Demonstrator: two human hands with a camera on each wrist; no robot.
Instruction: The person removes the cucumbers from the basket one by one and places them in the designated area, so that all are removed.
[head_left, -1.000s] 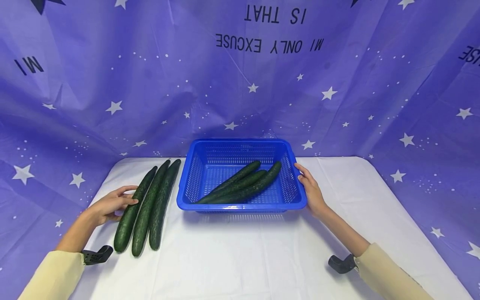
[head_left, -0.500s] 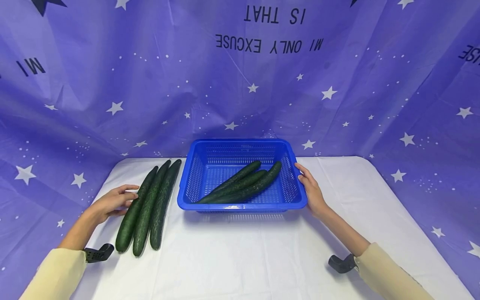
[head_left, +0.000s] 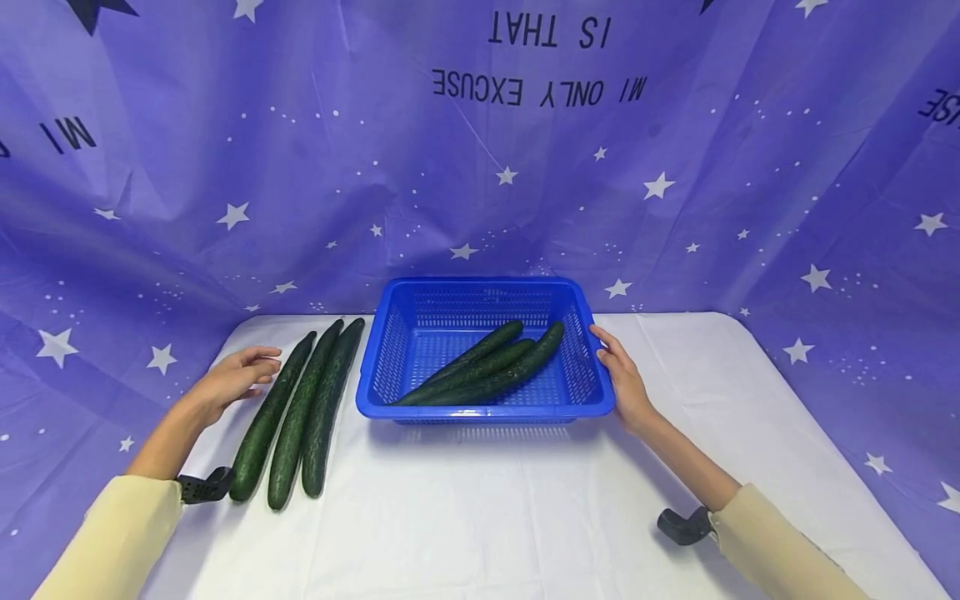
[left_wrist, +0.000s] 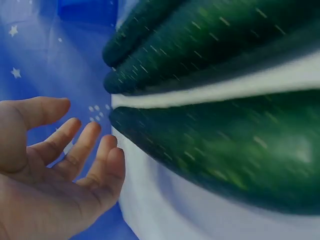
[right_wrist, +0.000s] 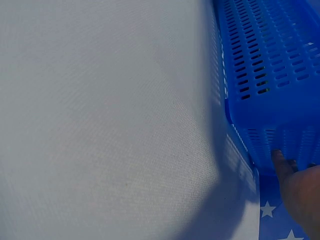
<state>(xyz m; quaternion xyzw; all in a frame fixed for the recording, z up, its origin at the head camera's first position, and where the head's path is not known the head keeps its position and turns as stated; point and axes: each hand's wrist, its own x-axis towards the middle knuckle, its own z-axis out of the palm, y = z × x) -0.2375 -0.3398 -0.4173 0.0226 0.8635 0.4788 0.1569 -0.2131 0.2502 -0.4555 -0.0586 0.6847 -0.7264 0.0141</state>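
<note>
Three dark green cucumbers lie side by side at the left of the white table. My left hand hovers beside the leftmost one, its fingers loosely bent with nothing in them. In the left wrist view a gap shows between the left hand and the nearest cucumber. A blue perforated plastic basket stands at the back middle, with three more cucumbers inside it. My right hand touches the basket's right side from outside with extended fingers; some fingertips are hidden beneath its rim.
White cloth covers the table. Behind it and along both sides hangs a purple curtain with stars and lettering. A black camera mount sits on each wrist.
My left hand has come away from the leftmost cucumber and moved farther back along it. The cucumbers have barely shifted. My right hand stays at the basket.
</note>
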